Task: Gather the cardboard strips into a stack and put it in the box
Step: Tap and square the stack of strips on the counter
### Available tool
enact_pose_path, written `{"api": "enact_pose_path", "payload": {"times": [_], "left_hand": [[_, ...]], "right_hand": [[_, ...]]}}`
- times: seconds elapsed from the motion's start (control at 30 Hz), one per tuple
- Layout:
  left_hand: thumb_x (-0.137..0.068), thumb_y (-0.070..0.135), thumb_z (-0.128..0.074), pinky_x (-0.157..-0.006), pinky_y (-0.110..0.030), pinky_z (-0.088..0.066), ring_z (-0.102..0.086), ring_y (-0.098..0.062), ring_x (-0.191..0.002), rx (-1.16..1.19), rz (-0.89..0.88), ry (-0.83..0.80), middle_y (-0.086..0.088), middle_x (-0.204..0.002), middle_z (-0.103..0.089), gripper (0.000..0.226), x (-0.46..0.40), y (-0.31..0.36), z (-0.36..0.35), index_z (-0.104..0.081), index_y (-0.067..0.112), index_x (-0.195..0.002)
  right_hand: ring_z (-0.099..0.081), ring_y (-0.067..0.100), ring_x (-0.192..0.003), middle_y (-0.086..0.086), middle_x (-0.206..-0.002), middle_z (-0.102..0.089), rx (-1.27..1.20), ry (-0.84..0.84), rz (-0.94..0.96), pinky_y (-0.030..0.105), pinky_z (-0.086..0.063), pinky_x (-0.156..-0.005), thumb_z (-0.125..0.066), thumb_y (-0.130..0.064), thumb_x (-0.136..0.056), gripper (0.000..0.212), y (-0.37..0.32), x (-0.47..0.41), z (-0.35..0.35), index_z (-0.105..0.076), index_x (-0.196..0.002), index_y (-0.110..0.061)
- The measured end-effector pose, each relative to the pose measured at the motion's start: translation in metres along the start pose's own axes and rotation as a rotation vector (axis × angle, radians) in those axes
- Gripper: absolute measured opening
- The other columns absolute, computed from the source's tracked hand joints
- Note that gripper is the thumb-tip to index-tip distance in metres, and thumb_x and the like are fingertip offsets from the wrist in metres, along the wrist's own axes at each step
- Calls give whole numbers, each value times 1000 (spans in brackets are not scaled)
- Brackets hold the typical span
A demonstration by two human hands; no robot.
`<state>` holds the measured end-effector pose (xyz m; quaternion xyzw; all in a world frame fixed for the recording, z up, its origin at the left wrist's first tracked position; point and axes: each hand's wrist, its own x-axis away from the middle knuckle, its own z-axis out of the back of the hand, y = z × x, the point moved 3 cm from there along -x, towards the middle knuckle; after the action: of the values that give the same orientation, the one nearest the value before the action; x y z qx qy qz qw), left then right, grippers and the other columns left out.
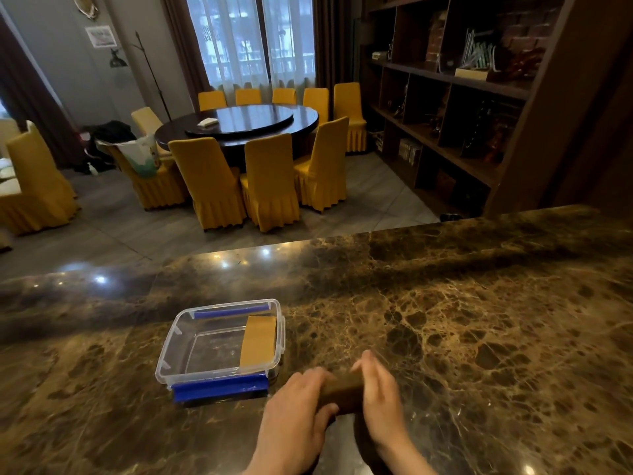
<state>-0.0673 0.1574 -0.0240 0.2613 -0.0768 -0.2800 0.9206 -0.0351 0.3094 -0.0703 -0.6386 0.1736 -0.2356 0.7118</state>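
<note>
A clear plastic box (pixel 178 337) with blue clips sits on the marble counter, left of centre. Inside it, along the right wall, lies a tan cardboard strip stack (pixel 258 341). Just right of the box's near corner, my left hand (pixel 294 406) and my right hand (pixel 380 395) press from both sides on a brown bundle of cardboard strips (pixel 342 394) held edge-on above the counter. The bundle is blurred and partly hidden by my fingers.
The dark veined marble counter (pixel 479 320) stretches wide to the right and behind the box. Beyond its far edge are a round dining table (pixel 239 123) with yellow-covered chairs and a dark shelving unit (pixel 462 97) at right.
</note>
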Motion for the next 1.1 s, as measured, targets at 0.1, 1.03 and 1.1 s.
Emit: {"api": "enact_pose_path", "payload": {"times": [0.1, 1.03, 1.1], "left_hand": [[-91, 31, -72, -96, -33, -55, -66, 1, -102, 502, 159, 106, 14, -112, -69, 31, 0, -8, -1, -54, 42, -115], [-104, 29, -51, -64, -3, -45, -54, 29, -61, 1014, 392, 525, 46, -56, -57, 45, -10, 15, -21, -62, 42, -63], [-106, 26, -47, -66, -14, -45, -51, 33, -63, 1043, 387, 519, 52, -59, -55, 62, -8, 21, -11, -62, 65, -60]], "right_hand": [[-63, 19, -69, 7, -71, -69, -293, 37, -144, 31, -50, -66, -38, -65, -90, 70, -11, -3, 8, -66, -87, 0], [-54, -32, -96, -21, -99, -74, -215, -102, -222, 0, -48, -76, -48, -38, -104, 32, -31, 33, -39, -64, -98, -12], [-51, -18, -120, -20, -126, -56, -207, -110, -267, 7, -38, -104, -44, -50, -101, 45, -37, 35, -40, -62, -131, -21]]}}
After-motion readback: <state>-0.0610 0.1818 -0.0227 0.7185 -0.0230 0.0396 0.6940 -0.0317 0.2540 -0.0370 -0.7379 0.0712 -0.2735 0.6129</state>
